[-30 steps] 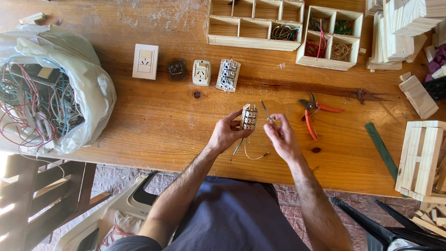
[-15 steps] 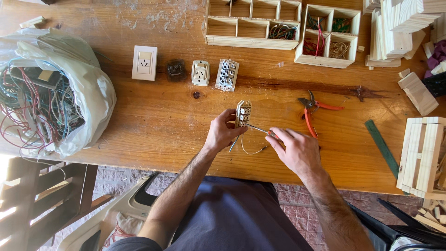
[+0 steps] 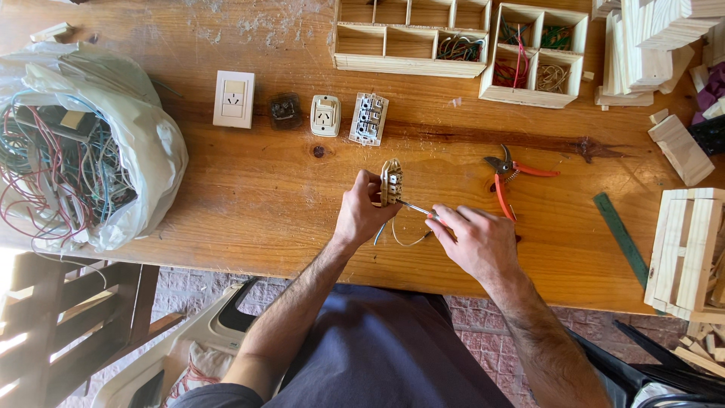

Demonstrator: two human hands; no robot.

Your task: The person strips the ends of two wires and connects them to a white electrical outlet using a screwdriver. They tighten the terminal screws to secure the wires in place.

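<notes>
Beige plastic switch module (image 3: 390,182) w/ loose wires pinched in left hand (image 3: 361,217) fingers; right hand (image 3: 476,240) grips thin metal screwdriver (image 3: 416,207) vs. it, above wooden counter (image 3: 249,196).

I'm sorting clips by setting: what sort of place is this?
Probably a home or hobby workshop: a wooden worktable with compartmented wooden boxes of wire, a bag of tangled cables, and red-handled pliers.
</notes>
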